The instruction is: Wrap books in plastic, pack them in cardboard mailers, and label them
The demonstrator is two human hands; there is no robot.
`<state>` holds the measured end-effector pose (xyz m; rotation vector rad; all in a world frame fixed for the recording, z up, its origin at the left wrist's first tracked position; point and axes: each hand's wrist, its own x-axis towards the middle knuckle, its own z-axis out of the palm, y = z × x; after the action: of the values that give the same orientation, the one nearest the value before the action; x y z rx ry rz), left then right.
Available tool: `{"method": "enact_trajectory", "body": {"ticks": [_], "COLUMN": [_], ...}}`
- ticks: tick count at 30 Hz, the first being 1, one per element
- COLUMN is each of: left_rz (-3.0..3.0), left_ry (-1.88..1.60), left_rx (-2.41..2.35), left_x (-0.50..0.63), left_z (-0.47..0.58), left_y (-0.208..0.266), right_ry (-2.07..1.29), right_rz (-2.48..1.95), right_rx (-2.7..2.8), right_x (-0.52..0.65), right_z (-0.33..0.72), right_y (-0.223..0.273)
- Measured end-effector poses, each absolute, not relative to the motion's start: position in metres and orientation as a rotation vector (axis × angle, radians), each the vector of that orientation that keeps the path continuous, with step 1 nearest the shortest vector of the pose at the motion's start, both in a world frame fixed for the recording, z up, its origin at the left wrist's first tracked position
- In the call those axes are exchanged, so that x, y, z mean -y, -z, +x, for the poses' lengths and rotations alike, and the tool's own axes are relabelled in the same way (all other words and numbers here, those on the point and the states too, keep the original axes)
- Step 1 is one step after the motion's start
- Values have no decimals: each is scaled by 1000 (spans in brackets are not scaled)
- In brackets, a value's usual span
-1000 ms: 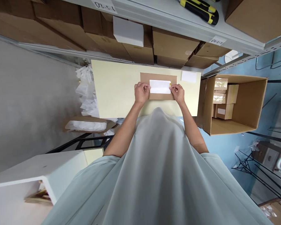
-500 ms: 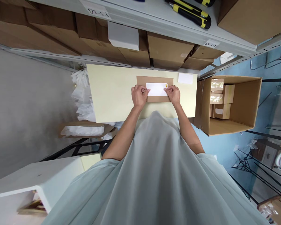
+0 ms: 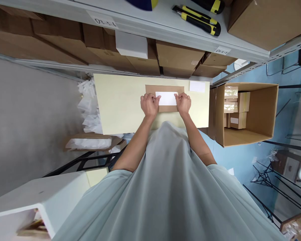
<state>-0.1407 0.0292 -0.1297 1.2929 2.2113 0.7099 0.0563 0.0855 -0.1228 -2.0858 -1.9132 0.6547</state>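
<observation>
A white label (image 3: 167, 99) lies across a flat brown cardboard piece (image 3: 167, 108), which rests on a pale yellow board (image 3: 122, 103). My left hand (image 3: 149, 104) grips the label's left end, its thumb on the white surface and its fingers curled. At the right end, my right hand (image 3: 183, 103) holds the label the same way, thumb near the corner. Whether the label is stuck to the cardboard cannot be made out. Another white slip (image 3: 197, 86) lies flat near the board's back right corner.
An open carton (image 3: 262, 113) holding several small taped boxes stands to the right. Behind the board, a shelf carries brown boxes (image 3: 182, 55) and a white box (image 3: 131, 44). Yellow-black utility knives (image 3: 200, 23) lie on the upper shelf. White plastic bags (image 3: 87, 100) are heaped at left.
My right thumb has shifted inward over the label's right end, and the yellow mark there no longer shows. The whole view has tilted slightly.
</observation>
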Motion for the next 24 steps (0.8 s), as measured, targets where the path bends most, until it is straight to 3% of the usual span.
{"method": "enact_trajectory", "body": {"ticks": [7,12,17,24], "left_rz": [1088,1535,1765,1659], "left_ry": [-677,-697,-511,-482], "left_rx": [-2289,-1921,-1635,-1818], "left_x": [-46,-37,-19,-17], "left_z": [-135,-109,-124,-148], "left_y": [127,111,108,116], "right_ry": [-644,-765,-798,-673], "right_rz": [-2064,-1718,-1677,-1874], "right_rx": [1924,2296,2411,2293], "right_x": [-79,-58,-52,-54], "right_z": [36,9,13,35], "right_y": [114,113,113,111]}}
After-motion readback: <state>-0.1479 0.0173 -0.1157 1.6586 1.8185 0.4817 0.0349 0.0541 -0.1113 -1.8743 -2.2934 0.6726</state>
